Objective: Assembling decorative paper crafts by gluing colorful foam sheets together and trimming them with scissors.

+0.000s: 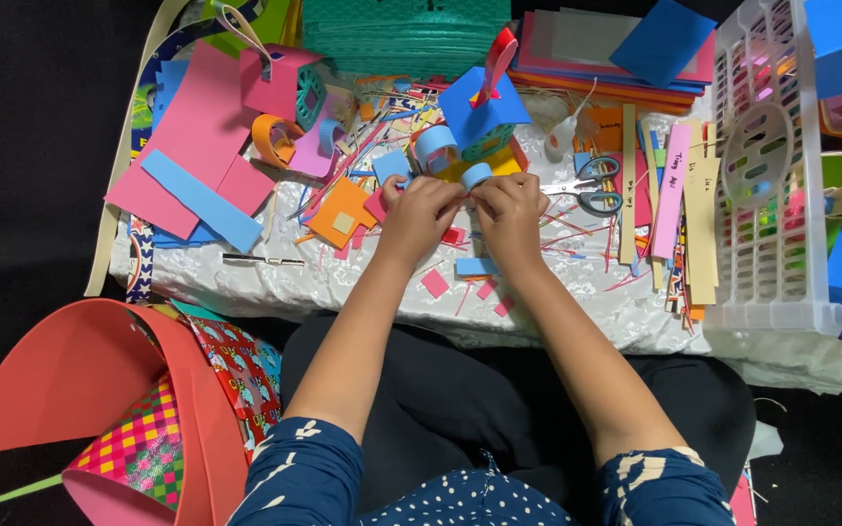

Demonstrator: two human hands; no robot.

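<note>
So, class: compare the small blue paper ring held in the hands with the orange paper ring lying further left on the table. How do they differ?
The small blue paper ring is pinched between the left hand and the right hand; the orange paper ring lies untouched among pink sheets. The blue ring looks smaller and tightly rolled, while the orange ring is a wider, looser loop. Colours differ too. Both are curled strips of craft paper.
</note>
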